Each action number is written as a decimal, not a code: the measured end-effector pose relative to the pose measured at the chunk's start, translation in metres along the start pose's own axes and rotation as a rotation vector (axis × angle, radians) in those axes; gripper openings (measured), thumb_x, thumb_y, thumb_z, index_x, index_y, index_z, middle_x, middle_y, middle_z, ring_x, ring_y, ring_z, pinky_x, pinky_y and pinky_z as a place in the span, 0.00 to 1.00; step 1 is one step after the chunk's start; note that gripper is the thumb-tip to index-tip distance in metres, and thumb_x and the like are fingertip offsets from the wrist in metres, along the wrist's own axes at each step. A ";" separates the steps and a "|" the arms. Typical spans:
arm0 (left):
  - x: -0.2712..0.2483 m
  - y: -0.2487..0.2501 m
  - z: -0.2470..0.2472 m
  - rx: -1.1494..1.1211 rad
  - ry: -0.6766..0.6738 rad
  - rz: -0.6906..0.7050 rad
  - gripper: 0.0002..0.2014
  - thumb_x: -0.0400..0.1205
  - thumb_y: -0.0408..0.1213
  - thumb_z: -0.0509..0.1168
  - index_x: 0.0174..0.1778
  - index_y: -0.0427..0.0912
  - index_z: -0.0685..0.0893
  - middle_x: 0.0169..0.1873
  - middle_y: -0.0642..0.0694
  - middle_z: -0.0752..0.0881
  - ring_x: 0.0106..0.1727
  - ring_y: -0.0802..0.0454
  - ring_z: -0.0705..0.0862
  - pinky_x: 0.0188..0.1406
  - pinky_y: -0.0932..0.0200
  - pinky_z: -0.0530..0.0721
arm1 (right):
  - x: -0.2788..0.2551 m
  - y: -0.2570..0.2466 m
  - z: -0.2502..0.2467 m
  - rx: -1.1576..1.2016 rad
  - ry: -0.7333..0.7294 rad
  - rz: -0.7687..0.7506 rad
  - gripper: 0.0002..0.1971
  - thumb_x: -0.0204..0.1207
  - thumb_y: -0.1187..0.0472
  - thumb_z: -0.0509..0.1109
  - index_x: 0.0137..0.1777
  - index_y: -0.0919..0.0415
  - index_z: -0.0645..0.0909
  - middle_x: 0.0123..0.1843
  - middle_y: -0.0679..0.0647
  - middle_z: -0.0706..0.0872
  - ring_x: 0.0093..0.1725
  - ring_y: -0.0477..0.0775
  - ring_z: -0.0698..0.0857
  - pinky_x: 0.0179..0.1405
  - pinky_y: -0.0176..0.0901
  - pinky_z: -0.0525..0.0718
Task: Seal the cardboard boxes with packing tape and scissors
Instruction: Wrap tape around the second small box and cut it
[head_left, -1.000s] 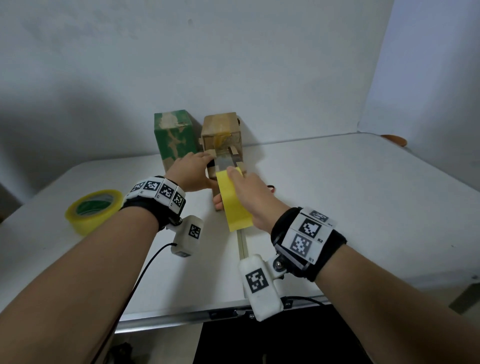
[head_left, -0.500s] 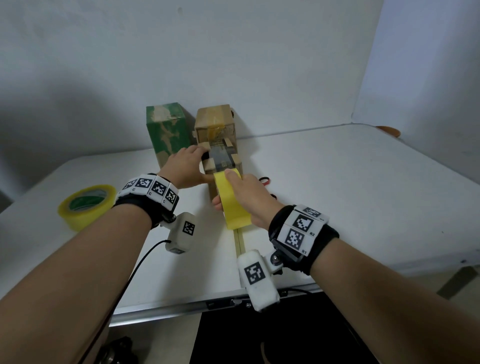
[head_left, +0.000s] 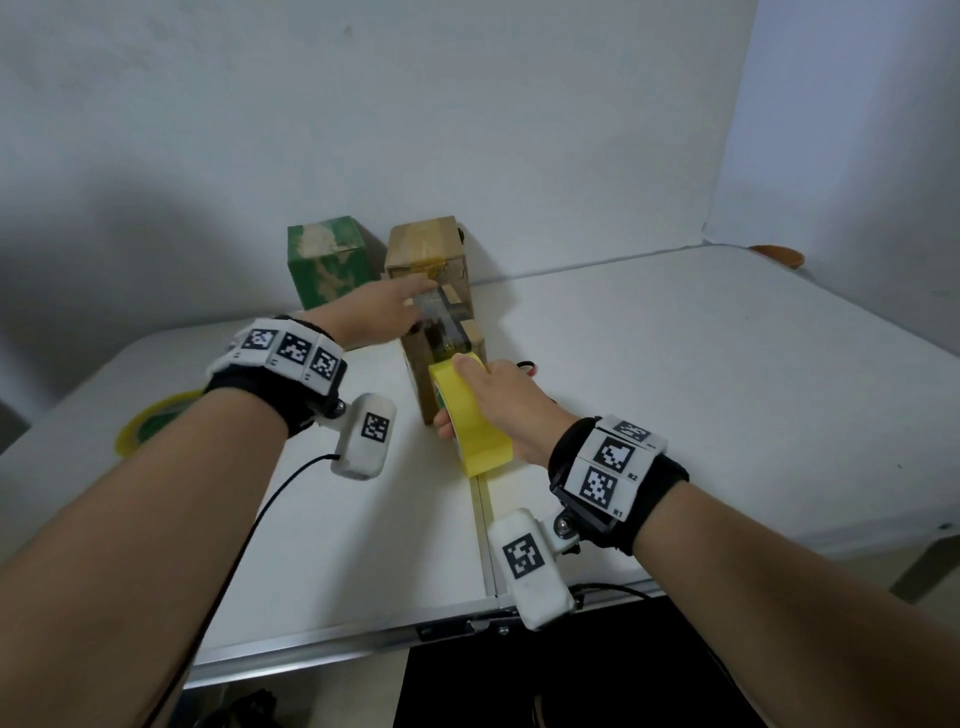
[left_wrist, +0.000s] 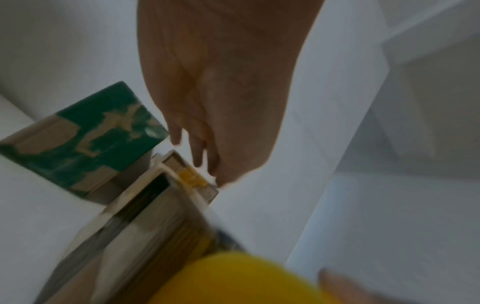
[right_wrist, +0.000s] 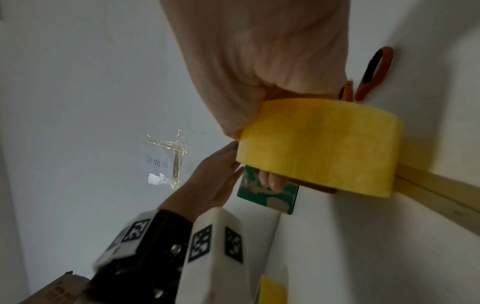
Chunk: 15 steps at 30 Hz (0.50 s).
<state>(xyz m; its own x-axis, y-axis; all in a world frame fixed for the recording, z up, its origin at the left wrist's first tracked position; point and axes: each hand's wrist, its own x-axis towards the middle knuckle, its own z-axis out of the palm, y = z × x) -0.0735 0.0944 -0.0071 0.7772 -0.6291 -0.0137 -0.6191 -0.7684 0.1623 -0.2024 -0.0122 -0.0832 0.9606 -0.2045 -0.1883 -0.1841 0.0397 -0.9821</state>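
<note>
Right now the right hand (head_left: 498, 402) grips the yellow tape roll (head_left: 470, 421) at the near end of the brown box (head_left: 441, 358), fingers curled through its core. A strip of tape (head_left: 441, 322) runs from the roll away along the box top, its long axis pointing toward the wall. The left hand (head_left: 382, 312), fingers straight and holding nothing, lies over the strip's far end, so it is the nearer one for pressing. Red-handled scissors (right_wrist: 374, 72) lie just right of the box, nearer the right hand.
</note>
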 end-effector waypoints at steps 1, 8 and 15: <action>0.004 0.002 0.006 -0.012 -0.043 0.018 0.24 0.91 0.43 0.49 0.84 0.50 0.59 0.83 0.46 0.60 0.82 0.43 0.63 0.79 0.50 0.60 | 0.000 0.000 0.000 0.002 0.001 -0.001 0.29 0.87 0.48 0.57 0.74 0.75 0.70 0.32 0.60 0.91 0.28 0.53 0.89 0.23 0.36 0.84; 0.017 -0.007 0.030 -0.034 -0.069 0.015 0.25 0.90 0.43 0.49 0.83 0.39 0.61 0.83 0.40 0.59 0.83 0.42 0.58 0.80 0.52 0.55 | 0.007 -0.002 -0.010 -0.038 -0.048 -0.002 0.25 0.88 0.48 0.56 0.66 0.74 0.75 0.38 0.64 0.91 0.32 0.57 0.90 0.30 0.42 0.88; 0.021 -0.006 0.040 0.058 -0.017 0.010 0.23 0.91 0.38 0.44 0.84 0.38 0.58 0.84 0.41 0.56 0.84 0.39 0.55 0.81 0.46 0.58 | 0.022 -0.003 -0.019 -0.381 -0.051 -0.062 0.33 0.82 0.36 0.55 0.62 0.67 0.81 0.52 0.63 0.90 0.53 0.62 0.88 0.61 0.60 0.85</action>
<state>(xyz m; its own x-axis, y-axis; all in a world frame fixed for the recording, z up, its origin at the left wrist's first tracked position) -0.0579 0.0811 -0.0473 0.7689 -0.6387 -0.0293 -0.6330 -0.7669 0.1053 -0.1848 -0.0354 -0.0847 0.9796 -0.1460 -0.1378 -0.1804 -0.3393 -0.9232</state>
